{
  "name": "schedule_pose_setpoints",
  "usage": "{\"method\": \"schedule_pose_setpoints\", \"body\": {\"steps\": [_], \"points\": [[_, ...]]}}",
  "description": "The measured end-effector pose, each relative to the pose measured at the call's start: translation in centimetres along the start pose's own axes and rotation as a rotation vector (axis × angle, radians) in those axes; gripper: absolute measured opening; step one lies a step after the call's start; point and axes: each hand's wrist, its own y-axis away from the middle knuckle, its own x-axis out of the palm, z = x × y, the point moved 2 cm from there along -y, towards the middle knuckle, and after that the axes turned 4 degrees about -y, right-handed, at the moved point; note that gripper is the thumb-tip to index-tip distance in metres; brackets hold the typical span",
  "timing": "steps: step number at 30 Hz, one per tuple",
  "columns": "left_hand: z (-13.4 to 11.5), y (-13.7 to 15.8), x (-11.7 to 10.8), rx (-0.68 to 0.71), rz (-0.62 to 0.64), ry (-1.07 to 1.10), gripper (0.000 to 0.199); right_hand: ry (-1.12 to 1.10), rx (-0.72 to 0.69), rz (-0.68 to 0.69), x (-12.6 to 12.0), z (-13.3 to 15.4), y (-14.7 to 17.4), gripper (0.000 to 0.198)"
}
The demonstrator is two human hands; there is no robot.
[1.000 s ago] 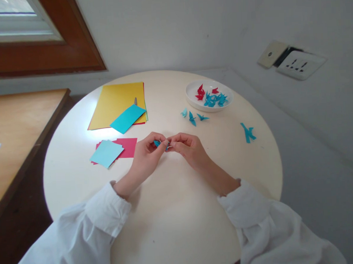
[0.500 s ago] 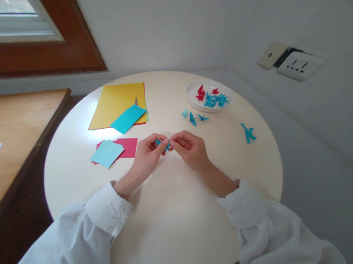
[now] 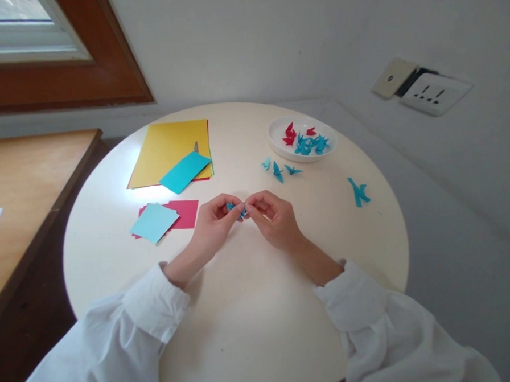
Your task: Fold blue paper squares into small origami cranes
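Note:
A small blue folded paper crane (image 3: 242,213) is pinched between both hands above the middle of the table, partly hidden by the fingers. My left hand (image 3: 218,220) is closed on it with thumb and forefinger. On the other side, my right hand (image 3: 277,217) pinches its edge, fingertips almost touching those of the left. Just beyond the hands lie a pale blue crane (image 3: 266,163) and two darker blue cranes, one of them a spread-winged crane (image 3: 294,170). Farther back, a white dish (image 3: 283,151) holds several red and blue paper cranes.
Blue paper strips (image 3: 359,192) lie at the right of the round white table (image 3: 253,328). At the left are yellow sheets (image 3: 171,144), a blue paper rectangle (image 3: 185,172), light blue squares (image 3: 154,222) and red paper (image 3: 188,213). A wall socket (image 3: 435,93) is at right.
The hands stay in nearly the same place. The blue crane has turned slightly between the fingers.

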Motion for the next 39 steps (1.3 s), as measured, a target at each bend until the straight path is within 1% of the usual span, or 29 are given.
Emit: {"method": "schedule_pose_setpoints", "body": {"steps": [5,7,11,14,16,19,29,39], "points": [[0.21,-0.13,-0.14,0.008,-0.028,0.033,0.010,-0.110,0.067,0.053,0.28,-0.19,0.01,0.021],[0.29,-0.15,-0.23,0.015,-0.036,0.037,0.010,-0.113,0.080,0.060,0.37,-0.27,0.00,0.025],[0.30,-0.15,-0.31,0.021,-0.037,0.045,0.013,-0.065,0.038,-0.002,0.21,-0.51,-0.12,0.020],[0.07,-0.14,-0.24,0.006,-0.051,0.027,0.020,-0.054,0.001,-0.059,-0.06,-0.69,-0.25,0.015],[-0.14,-0.15,-0.13,-0.006,-0.048,0.046,0.025,-0.057,-0.006,-0.094,-0.21,-0.77,-0.30,0.013],[-0.34,-0.16,-0.01,-0.012,-0.042,0.087,0.028,-0.055,-0.008,-0.124,-0.32,-0.75,-0.32,0.011],[0.13,-0.17,-0.21,-0.045,-0.059,0.065,0.033,-0.003,-0.029,-0.153,-0.48,-0.76,-0.33,0.005],[0.06,-0.23,-0.31,-0.007,-0.054,0.047,0.027,0.048,-0.034,-0.153,-0.32,-0.58,-0.42,0.004]]}}
